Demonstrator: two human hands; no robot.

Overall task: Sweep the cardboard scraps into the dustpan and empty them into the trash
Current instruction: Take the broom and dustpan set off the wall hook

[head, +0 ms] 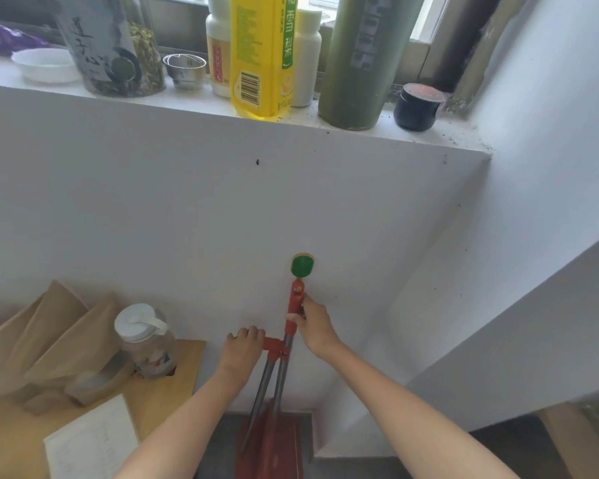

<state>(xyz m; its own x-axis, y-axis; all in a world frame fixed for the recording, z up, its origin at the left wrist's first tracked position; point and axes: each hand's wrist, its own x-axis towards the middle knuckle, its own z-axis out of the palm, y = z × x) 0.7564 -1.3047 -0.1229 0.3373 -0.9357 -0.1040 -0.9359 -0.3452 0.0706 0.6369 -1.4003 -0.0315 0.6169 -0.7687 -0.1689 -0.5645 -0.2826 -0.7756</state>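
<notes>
The red handle was recorded hanging just below the green hook on the wall and was gripped by the right hand, fingers curled round it. The red clip, lower and left of the hook, was held in the curled left hand. Two metal shafts were seen running down to the red dustpan, well below the hook; which shaft carried the broom could not be told. No cardboard scraps or trash were in view.

Risk noted: the handle may snag if lifted off the hook crookedly. If the clip is released early, one shaft may swing out and the dustpan may drop.
</notes>
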